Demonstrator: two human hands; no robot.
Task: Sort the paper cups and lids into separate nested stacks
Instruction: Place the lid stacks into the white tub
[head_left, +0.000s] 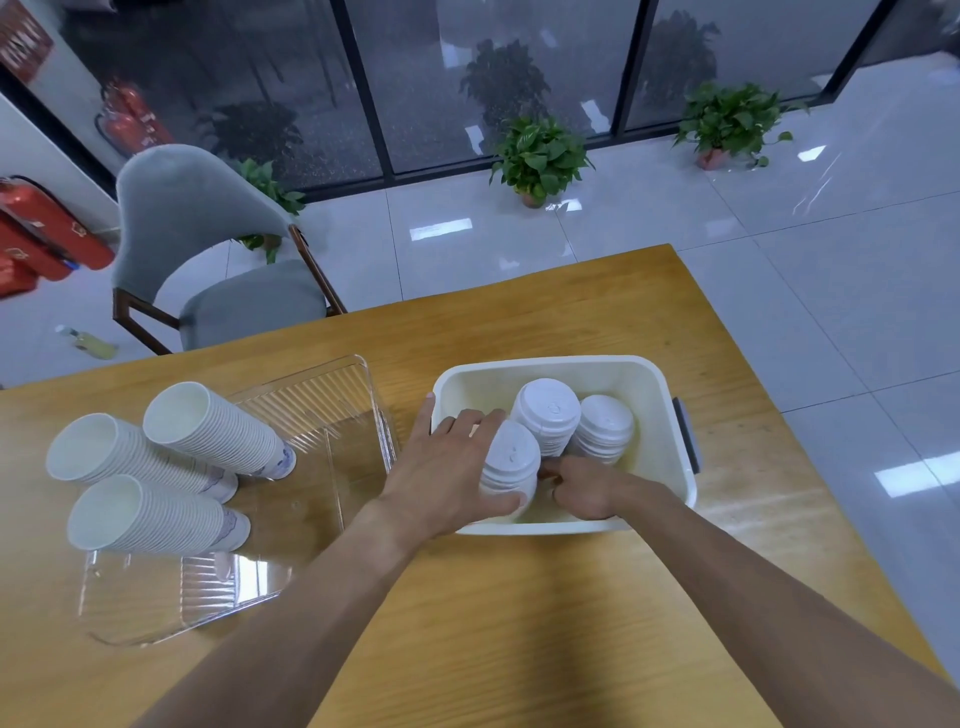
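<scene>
Three tall nested stacks of white paper cups (171, 467) stand in a clear plastic tray (332, 415) at the left of the table. A white tub (660, 410) to the right holds three stacks of white lids. My left hand (447, 467) wraps around the nearest lid stack (511, 460), thumb low on its front side. My right hand (582, 491) reaches into the tub at the base of that stack with fingers curled; what they touch is hidden. The other two lid stacks (548, 413) (605, 423) stand behind it.
The wooden table (519, 597) ends close behind and to the right of the tub. A grey chair (208, 244) stands at the far left edge. Potted plants (537, 156) sit on the tiled floor by the glass wall.
</scene>
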